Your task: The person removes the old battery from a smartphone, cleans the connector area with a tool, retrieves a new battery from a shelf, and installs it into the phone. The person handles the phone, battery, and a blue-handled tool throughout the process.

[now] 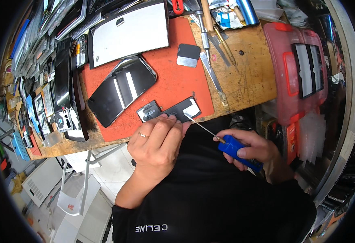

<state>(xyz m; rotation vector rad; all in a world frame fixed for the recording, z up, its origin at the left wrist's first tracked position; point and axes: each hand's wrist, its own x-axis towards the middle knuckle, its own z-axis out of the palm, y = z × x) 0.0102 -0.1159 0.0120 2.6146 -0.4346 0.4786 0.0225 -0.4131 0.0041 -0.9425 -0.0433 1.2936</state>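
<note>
A wooden bench (250, 67) carries an orange mat (171, 83) with a glossy black phone (122, 91) on it. The person's left hand (156, 141), bunched narrow, holds a flat black part (179, 108) at the mat's near edge; the right hand (253, 149) wraps round a blue-handled tool (228, 146), its thin tip (188, 116) at the part's white patch (192, 109).

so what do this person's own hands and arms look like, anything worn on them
The left hand wears a thin metal ring; none shows on the right hand. Neither is gloved. Plain black sleeves stop short of both wrists.
</note>
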